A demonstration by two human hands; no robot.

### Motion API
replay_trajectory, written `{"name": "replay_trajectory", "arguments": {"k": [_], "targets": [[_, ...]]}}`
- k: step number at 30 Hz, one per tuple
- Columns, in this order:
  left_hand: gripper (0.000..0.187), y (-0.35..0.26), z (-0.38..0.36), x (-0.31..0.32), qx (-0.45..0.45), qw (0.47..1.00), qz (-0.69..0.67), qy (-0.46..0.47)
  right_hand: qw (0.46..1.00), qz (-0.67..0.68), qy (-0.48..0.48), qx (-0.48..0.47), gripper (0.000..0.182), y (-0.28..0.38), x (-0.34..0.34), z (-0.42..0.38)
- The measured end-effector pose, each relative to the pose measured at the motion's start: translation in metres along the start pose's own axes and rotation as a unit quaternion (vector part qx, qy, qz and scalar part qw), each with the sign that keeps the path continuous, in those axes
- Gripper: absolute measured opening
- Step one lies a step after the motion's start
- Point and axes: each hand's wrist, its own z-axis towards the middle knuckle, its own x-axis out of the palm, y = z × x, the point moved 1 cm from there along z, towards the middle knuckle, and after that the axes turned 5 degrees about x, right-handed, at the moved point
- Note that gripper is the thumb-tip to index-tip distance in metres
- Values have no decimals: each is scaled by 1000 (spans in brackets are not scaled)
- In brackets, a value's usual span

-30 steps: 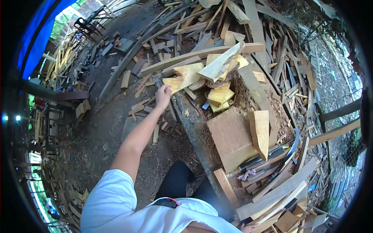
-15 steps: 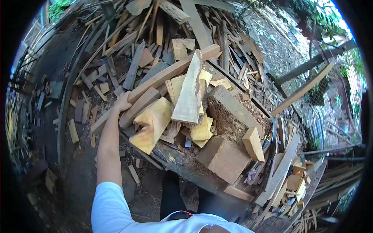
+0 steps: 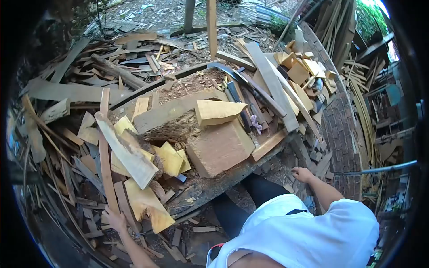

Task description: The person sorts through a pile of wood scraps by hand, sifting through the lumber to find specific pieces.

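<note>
My left hand [image 3: 115, 219] is low at the left, closed around the near end of a long narrow plank [image 3: 103, 147] that runs away across the scrap pile. A pale split slab [image 3: 128, 154] and a yellow split piece [image 3: 147, 204] lie just right of that hand. My right hand [image 3: 303, 174] hangs out to the right over small offcuts on the ground, and I see nothing in it; its fingers are too small to read. Between my hands sit a big square wood block [image 3: 219, 147] and a wedge-shaped block [image 3: 217, 111].
A heavy dark beam [image 3: 210, 187] lies in front of my legs. A curved dark blade [image 3: 234, 73] rests behind the blocks. Boards and offcuts [image 3: 299, 67] are piled at the back right beside a brick path [image 3: 342, 129]. Scrap wood covers the ground at the left.
My view has swung strongly to the right, so the pile now sits left of centre. My left hand stays on the long plank's end. My right hand has come into view.
</note>
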Motion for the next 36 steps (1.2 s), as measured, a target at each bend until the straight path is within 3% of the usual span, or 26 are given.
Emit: {"name": "replay_trajectory", "arguments": {"k": [2, 4, 5, 8, 12, 14, 16, 18, 20, 22, 24, 26, 28, 29, 30, 32, 33, 34, 36], "targets": [[63, 15, 5, -1, 58, 998, -31, -13, 997, -26, 69, 11, 39, 5, 4, -16], [59, 38, 25, 3, 146, 958, -215, 124, 995, -25, 94, 20, 40, -11, 20, -19], [54, 54, 35, 13, 90, 927, -312, 187, 995, -12, 91, 33, 40, -18, 28, -23], [52, 36, 33, -23, 73, 902, -367, 214, 994, -8, 94, 45, 41, -33, 40, -32], [41, 33, 37, -12, 63, 910, -353, 208, 993, -9, 101, 63, 41, -34, 52, -33], [46, 42, 43, 7, 68, 933, -306, 178, 994, -11, 94, 57, 43, -35, 62, -30], [52, 30, 44, 10, -2, 935, -301, 185, 997, 59, 55, 14, 42, -29, 58, -31], [58, 40, 57, 35, 20, 933, -307, 184, 996, 54, 61, 34, 41, -25, 51, -38], [62, 49, 68, 56, 15, 958, -274, 85, 995, 50, 69, 53, 40, -32, 50, -44], [66, 38, 74, 57, 13, 952, -285, 107, 997, -4, 78, 29, 41, -43, 54, -43], [70, 28, 76, 54, -34, 990, -121, 59, 995, 2, 88, 39, 42, -53, 56, -37], [72, 17, 85, 47, -31, 977, -182, 103, 994, 11, 105, 40, 42, -63, 58, -26], [68, 18, 99, 50, 46, 955, -257, 144, 991, 10, 126, 34, 42, -65, 48, -13], [60, 24, 108, 57, 133, 971, -160, 119, 992, 21, 125, 12, 40, -69, 50, 0], [60, 13, 97, 47, 129, 973, -152, 116, 992, 33, 122, -11, 39, -73, 50, 14], [54, -23, 73, 30, 174, 952, -159, 194, 991, 33, 119, -45, 38, -73, 37, 43], [51, -42, 64, 30, 209, 919, -267, 199, 995, 32, 80, -53, 35, -72, 24, 55], [56, -50, 59, 14, 169, 955, -45, 240, 996, 35, 45, -62, 33, -71, 11, 68], [63, -86, 22, -10, 150, 964, 39, 215, 993, 36, -67, -95, 27, -71, -15, 94]]}}
